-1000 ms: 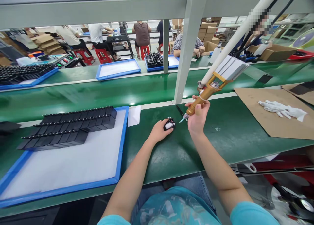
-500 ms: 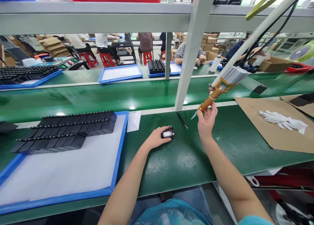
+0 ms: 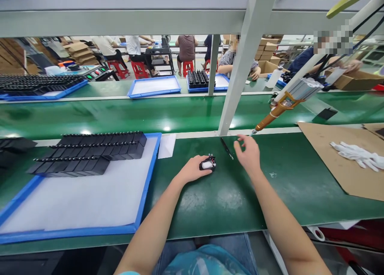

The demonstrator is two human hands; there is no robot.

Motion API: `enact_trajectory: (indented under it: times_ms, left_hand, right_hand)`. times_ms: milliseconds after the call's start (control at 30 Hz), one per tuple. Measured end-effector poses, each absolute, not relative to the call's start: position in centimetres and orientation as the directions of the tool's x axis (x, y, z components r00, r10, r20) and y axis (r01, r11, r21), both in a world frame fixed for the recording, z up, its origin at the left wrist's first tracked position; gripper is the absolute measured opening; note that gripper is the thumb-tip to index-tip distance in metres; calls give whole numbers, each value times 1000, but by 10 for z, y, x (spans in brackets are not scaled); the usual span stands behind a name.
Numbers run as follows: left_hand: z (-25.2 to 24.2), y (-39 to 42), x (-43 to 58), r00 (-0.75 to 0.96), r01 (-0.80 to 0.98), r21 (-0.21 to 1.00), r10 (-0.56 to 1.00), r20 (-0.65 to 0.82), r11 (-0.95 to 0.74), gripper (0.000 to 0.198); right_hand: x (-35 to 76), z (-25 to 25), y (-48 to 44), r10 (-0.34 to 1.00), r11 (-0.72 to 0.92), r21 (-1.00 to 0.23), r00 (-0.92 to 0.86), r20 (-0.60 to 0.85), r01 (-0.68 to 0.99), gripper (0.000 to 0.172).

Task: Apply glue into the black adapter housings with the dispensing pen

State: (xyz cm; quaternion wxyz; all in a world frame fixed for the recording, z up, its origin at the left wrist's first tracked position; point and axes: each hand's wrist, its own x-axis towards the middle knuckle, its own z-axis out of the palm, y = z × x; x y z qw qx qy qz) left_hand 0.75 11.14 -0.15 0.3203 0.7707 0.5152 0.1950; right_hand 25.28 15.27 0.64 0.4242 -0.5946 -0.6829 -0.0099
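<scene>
My left hand is closed around a small black housing with a white part inside, keeping it on the green bench top. My right hand is raised over the bench, its thumb and index finger apart and nothing between them. Just beyond its fingertips, an orange-brown pen-shaped tool with a thin pale tip hangs tilted from a white arm. Black tweezers lie between my two hands, near the right fingertips.
At left, a blue-rimmed tray holds rows of black housings. White gloves lie on cardboard at right. A slanted metal post rises behind the bench. Across the green belt are more trays and seated people.
My right hand has let go of the orange-brown tool and come slightly down from it. The left hand still holds the black housing. The view has shifted a little.
</scene>
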Motion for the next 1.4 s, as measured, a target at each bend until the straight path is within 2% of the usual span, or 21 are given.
enact_trajectory:
  times_ms: [67, 133, 267, 433, 500, 533, 600, 667, 733, 800, 1000, 1400]
  left_hand:
    - [0, 110, 10, 400, 670, 680, 916, 5, -296, 54]
    - [1, 109, 12, 383, 682, 661, 923, 40, -312, 51]
    - [0, 110, 13, 254, 743, 613, 960, 114, -269, 48]
    - [-2, 113, 11, 137, 772, 595, 972, 190, -225, 45]
    - [-2, 113, 11, 116, 778, 591, 973, 200, -214, 45]
    - [-2, 113, 11, 110, 781, 588, 973, 202, -211, 46]
    - [-2, 113, 12, 109, 780, 590, 973, 203, -211, 48]
    - [-2, 112, 13, 130, 756, 612, 970, 207, -232, 48]
    - [-1, 111, 14, 171, 704, 653, 959, 227, -280, 48]
    - [0, 109, 15, 215, 635, 697, 942, 257, -334, 48]
    - [7, 105, 17, 265, 514, 765, 920, 289, -388, 48]
    - [10, 104, 17, 287, 487, 787, 921, 264, -378, 47]
  right_hand:
    - [245, -7, 158, 900, 242, -332, -83, 428, 912, 34]
    - [237, -18, 162, 932, 221, -217, -140, 335, 951, 35]
    - [233, -27, 166, 928, 272, -197, -202, 313, 942, 28]
    - [238, -21, 165, 908, 338, -282, -231, 350, 898, 25]
    - [236, -12, 160, 893, 385, -449, -202, 403, 806, 25]
    - [234, -7, 156, 888, 414, -578, -172, 427, 704, 25]
    - [227, 4, 144, 897, 434, -813, -101, 430, 387, 23]
    - [219, 13, 132, 921, 390, -914, -72, 383, 117, 21]
    - [213, 18, 122, 927, 363, -932, -99, 362, -3, 20]
    - [210, 18, 118, 909, 387, -921, -151, 388, -36, 18]
    - [212, 11, 121, 858, 466, -885, -238, 456, -17, 10]
    - [212, 8, 122, 886, 390, -918, -244, 394, -70, 11]
